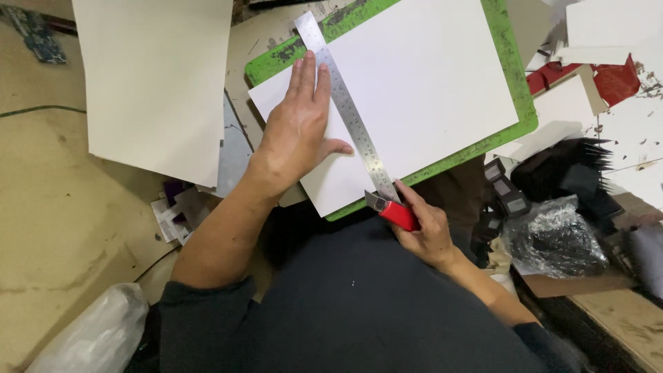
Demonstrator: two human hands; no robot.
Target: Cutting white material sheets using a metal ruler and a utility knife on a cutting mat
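Head view, plain white sheet (421, 90) lying flat on a scuffed green cutting mat (514, 90), steel ruler (345, 103) slanted across its left part, left hand (300, 128) spread flat pressing sheet and ruler, right hand (428, 231) fingers closed around red utility knife (394, 211) at the ruler's near end, cardboard box (573, 283) at right holding a crinkled black plastic bag (556, 238).

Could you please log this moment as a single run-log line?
left hand: flat, pressing steel ruler onto white sheet | right hand: gripping red utility knife at ruler's near end | base: green cutting mat
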